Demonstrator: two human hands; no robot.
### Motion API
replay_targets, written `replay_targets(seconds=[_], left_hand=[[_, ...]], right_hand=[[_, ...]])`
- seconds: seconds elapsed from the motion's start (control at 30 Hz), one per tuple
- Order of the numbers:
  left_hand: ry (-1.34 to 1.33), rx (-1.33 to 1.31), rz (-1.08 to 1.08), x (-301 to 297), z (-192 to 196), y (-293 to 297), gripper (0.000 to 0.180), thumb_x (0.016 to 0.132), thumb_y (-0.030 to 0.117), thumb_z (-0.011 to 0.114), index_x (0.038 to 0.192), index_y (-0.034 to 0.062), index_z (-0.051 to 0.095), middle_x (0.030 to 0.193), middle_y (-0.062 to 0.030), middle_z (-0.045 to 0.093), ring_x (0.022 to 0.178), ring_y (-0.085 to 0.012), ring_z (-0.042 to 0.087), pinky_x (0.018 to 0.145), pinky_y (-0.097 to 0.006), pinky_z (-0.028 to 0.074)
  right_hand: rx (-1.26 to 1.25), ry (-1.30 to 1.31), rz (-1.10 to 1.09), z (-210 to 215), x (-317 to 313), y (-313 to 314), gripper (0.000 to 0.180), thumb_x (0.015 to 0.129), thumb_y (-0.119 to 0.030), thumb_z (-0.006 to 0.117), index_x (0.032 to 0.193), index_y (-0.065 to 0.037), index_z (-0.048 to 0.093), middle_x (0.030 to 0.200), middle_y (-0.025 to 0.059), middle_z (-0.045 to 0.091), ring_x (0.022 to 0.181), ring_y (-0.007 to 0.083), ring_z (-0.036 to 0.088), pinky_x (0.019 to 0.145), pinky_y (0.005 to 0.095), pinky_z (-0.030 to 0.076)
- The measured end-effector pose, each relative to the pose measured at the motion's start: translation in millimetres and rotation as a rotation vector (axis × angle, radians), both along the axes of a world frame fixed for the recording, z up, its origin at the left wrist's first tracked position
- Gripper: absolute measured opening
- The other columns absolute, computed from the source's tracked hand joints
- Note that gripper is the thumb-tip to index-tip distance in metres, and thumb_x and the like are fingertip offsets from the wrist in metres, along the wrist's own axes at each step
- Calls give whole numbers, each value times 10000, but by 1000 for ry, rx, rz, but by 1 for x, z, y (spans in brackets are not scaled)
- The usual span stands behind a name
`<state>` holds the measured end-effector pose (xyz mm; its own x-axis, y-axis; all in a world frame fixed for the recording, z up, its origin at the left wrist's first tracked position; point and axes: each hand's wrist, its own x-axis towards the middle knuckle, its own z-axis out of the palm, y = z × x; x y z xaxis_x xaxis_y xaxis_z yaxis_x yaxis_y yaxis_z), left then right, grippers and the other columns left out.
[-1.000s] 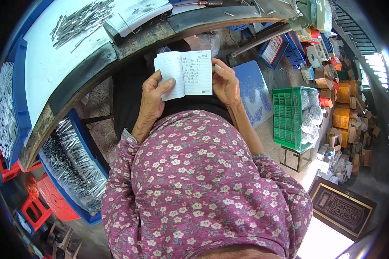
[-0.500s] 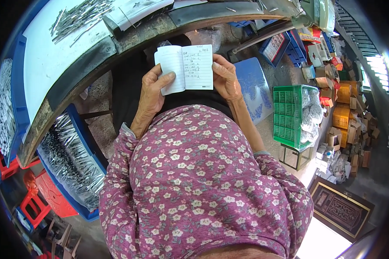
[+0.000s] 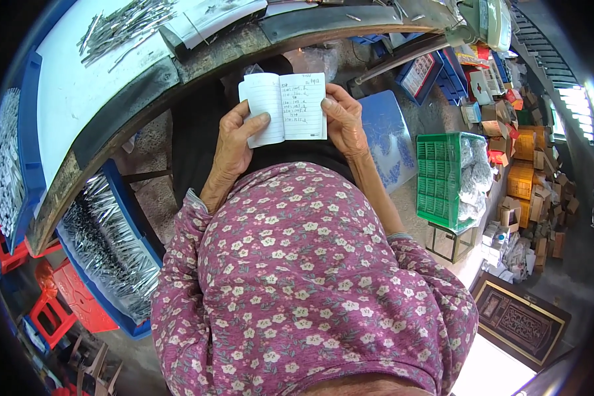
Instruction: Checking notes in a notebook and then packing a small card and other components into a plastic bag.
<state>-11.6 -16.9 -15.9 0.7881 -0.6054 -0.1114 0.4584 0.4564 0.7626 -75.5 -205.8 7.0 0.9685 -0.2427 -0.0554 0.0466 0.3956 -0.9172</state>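
A small lined notebook (image 3: 303,109) lies spread in both hands above my lap, handwriting on its right page and the left page mostly blank. My left hand (image 3: 237,135) grips the left side, with the thumb on top of the page and the fingers behind it. On the other side, my right hand (image 3: 345,122) pinches the right edge, thumb on the page margin. The fingers under the notebook are hidden.
Beyond the notebook runs a workbench edge (image 3: 244,56), with a pile of thin metal rods (image 3: 122,30) on it. At left, a blue bin (image 3: 105,244) holds many metal rods. A green crate (image 3: 439,178) with plastic-wrapped goods stands at right, near stacked cardboard boxes (image 3: 508,211).
The notebook and both hands have shifted very slightly down and to the right. My right thumb sits a little further onto the page edge.
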Motion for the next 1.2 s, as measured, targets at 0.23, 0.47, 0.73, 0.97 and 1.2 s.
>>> replay_targets(seconds=[0.23,0.47,0.73,0.97,1.2], left_hand=[[7,-12,-4,0,-1,-1,353,770,113,572,1077,-51,520,938,-110,595,834,-154,578,750,-278,474],[46,-54,-25,0,1,0,340,776,103,559,1074,-53,511,952,-113,589,845,-153,581,754,-274,479],[66,-72,-46,0,1,0,345,781,103,554,1084,-55,504,954,-111,586,844,-150,582,754,-269,482],[72,-66,-81,0,0,0,363,778,109,559,1094,-58,497,954,-114,587,830,-149,585,747,-268,484],[88,-71,-97,-1,4,-1,376,775,98,560,1109,-60,488,959,-124,588,826,-157,591,746,-273,490]], right_hand=[[-78,-71,-77,7,2,8,430,771,-85,638,1130,69,456,993,128,591,902,157,570,814,268,455],[-270,-95,-108,19,1,18,433,769,-103,651,1128,52,465,949,119,604,860,140,579,779,256,466],[-308,-84,-105,24,0,20,455,753,-112,671,1131,43,470,917,106,608,842,132,581,766,246,468],[-463,-72,-105,31,-1,25,483,744,-64,671,1166,4,447,839,50,600,768,82,566,703,202,463],[-584,-110,-130,33,-2,33,443,732,-26,671,1115,-27,450,814,41,594,739,67,556,660,193,459]])
